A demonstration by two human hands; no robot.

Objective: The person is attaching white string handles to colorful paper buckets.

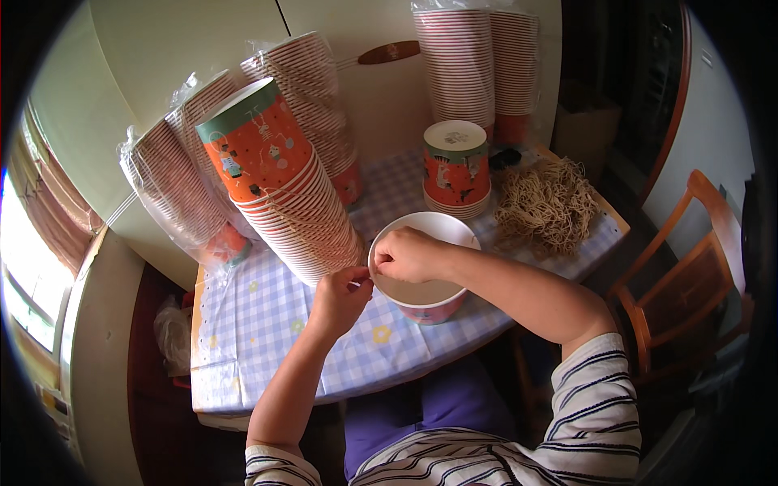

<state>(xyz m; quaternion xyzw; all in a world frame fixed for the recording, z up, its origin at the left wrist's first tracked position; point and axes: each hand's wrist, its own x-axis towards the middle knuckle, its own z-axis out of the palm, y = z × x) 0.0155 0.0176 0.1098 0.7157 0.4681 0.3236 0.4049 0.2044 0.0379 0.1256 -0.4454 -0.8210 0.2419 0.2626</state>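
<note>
While the paper bucket (425, 313) sits under the right grip (412, 255), its mouth points up, long axis roughly upright.
Left grip (342, 300) is narrow at the bucket's left edge, right one's curled just inside; can't tell if anything's pinched.

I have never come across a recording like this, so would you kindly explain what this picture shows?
There is no machine: these are a person's own bare hands, seen from a fisheye camera worn on the head, which bends straight edges. The right hand reaches over an open paper tub, toward its left side; the left hand is just outside that side. Whether the fingers pinch anything is unclear. On the checked tablecloth are a tall tub stack, a shorter upside-down stack, plastic-wrapped stacks and a tangled beige cord heap.
</note>
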